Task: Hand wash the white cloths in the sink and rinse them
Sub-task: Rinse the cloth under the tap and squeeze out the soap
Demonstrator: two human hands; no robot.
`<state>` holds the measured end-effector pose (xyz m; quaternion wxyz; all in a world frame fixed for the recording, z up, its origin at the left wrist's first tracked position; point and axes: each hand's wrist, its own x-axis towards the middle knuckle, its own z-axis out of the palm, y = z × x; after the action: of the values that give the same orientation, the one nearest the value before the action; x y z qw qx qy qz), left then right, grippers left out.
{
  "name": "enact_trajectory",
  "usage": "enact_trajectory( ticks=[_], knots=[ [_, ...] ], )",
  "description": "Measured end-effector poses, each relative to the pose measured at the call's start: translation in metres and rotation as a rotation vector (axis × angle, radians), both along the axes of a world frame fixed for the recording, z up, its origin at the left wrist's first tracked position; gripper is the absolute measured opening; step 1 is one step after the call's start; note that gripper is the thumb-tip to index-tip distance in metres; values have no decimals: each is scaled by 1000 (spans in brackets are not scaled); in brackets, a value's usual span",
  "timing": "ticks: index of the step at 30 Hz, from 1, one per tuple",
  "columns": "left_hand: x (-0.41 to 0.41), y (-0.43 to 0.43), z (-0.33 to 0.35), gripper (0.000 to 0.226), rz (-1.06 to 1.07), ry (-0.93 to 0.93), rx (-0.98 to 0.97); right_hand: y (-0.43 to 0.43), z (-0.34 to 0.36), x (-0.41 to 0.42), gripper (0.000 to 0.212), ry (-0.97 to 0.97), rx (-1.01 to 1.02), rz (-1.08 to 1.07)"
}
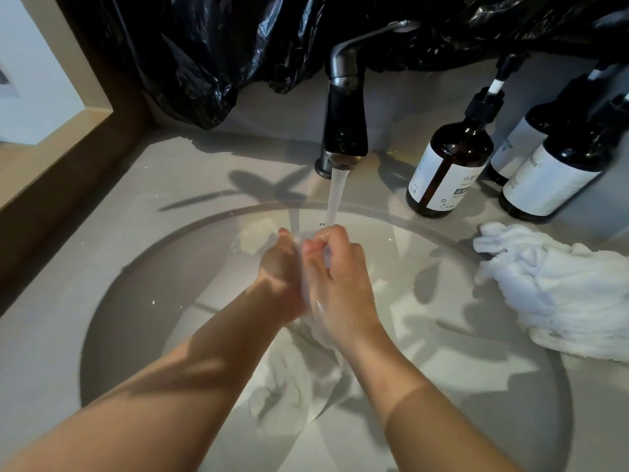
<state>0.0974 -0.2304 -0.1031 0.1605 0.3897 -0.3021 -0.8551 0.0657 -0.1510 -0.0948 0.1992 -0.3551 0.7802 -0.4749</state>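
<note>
Cloth: thin white wet cloth (299,376) is sandwiched between both palms, and the rest of it trails down from under the hands to the bottom of the round pale sink basin (102,335).
Left hand: left hand (282,267) is held palm-in against the cloth; its fingers (282,235) are kept together and pretty much straight, pressed flat on the fabric.
Right hand: right hand (340,277) is pressed on from the other side, with its fingers (316,247) curled over the top edge of the cloth, so the fabric is clamped just under the fingertips.
Water: a running stream of water (337,195) is poured from the dark metal faucet (345,124) right onto the fingertips and the pinched top of the cloth.
Second cloth: a bunched white terry towel (561,294) is left on the grey stone counter (51,335), right of the basin and well apart from the hands.
Other stuff: three dark brown pump bottles with white labels (446,172) are lined up behind that towel, and crumpled black plastic sheeting (211,46) is draped along the back.
</note>
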Motion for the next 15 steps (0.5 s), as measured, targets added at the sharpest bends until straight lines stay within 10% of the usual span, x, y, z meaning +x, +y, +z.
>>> enact_trajectory(
  ticks=[4,10,15],
  knots=[
    [1,5,0,37,-133,-35,-21,-11,-8,-9,20,146,-98,-30],
    [0,8,6,27,-233,-70,-67,-17,-21,-49,26,-571,-137,-506],
    [8,-11,13,41,-130,-22,33,-1,-15,-39,47,-1202,-191,-192]
  ],
)
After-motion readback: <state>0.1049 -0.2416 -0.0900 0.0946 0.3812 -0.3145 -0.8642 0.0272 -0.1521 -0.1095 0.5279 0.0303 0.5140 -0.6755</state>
